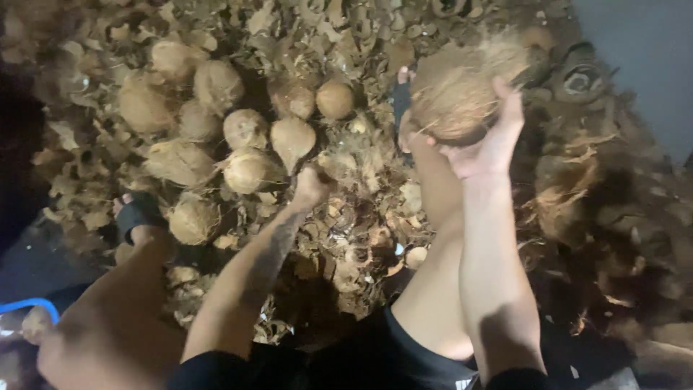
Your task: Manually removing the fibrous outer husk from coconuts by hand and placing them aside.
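Observation:
My right hand (pixel 485 141) is raised and grips a brown husked coconut (pixel 456 94) from below, fingers wrapped around its right side. My left hand (pixel 310 188) reaches down toward the floor of husk scraps; its fingers look closed, and whether it holds anything is unclear. A group of several pale husked coconuts (pixel 245 130) lies just beyond my left hand. My bare legs and sandalled feet (pixel 137 213) stretch out below me.
Broken shell and husk pieces (pixel 346 245) cover the ground. A heap of darker fibrous husk (pixel 592 195) rises at the right. A blue curved object (pixel 32 307) shows at the lower left. A grey wall (pixel 650 58) stands at the upper right.

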